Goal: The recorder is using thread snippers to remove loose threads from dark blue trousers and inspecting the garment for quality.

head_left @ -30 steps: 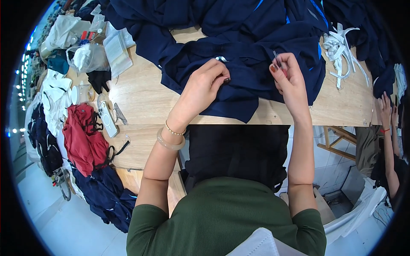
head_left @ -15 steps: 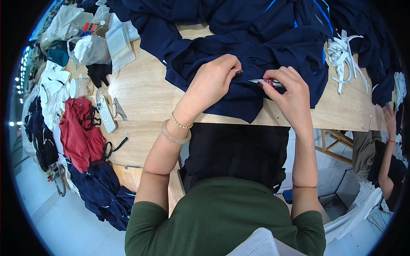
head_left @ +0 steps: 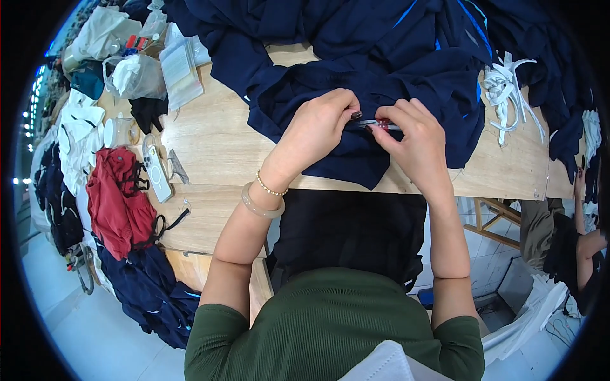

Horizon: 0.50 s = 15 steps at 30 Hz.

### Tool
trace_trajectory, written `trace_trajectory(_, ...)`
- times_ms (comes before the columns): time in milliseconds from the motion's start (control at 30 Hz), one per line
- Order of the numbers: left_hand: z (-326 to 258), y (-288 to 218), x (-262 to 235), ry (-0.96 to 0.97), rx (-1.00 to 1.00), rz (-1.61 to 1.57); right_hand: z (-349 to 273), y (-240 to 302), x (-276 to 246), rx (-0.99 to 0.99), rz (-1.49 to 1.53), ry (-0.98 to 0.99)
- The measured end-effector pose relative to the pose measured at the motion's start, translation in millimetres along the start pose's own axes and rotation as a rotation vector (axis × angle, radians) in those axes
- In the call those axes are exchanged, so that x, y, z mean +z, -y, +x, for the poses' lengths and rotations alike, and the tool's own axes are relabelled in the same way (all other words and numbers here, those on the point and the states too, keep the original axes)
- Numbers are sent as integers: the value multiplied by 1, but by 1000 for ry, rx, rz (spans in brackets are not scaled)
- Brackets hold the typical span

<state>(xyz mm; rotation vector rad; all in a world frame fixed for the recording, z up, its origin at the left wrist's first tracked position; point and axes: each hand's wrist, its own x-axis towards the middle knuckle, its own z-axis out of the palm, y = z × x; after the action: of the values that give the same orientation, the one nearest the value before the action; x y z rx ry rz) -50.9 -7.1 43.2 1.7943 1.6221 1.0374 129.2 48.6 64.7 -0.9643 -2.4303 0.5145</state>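
Note:
A navy garment (head_left: 346,159) lies on the wooden table in front of me, part of it hanging over the near edge. My left hand (head_left: 324,117) is closed in a pinch over its middle. Whatever its thumb and fingertip hold is too small to make out. My right hand (head_left: 413,136) grips a small pair of thread snips (head_left: 365,122), silver-bladed with red on the handle. The blades point left and reach the left fingertips, right above the cloth.
More navy garments (head_left: 343,28) are heaped at the far side. White cords (head_left: 505,89) lie at the right. On the left are a phone (head_left: 155,168), a red cloth bag (head_left: 117,203) and plastic bags (head_left: 133,75). Another person's arm (head_left: 589,244) shows far right.
My right hand has moved left, bringing the snips' blades up to my left fingertips. The left hand keeps its pinch in nearly the same place. The other person's arm has lowered.

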Motion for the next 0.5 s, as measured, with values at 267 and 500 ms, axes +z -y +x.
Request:
trace_trajectory(267,0,5,-1,21,-49,-25,-7,-8,-4,44,57,-39)
trace_trajectory(500,1,4,0,11,-113,-123,-3,-8,0,18,34,-70)
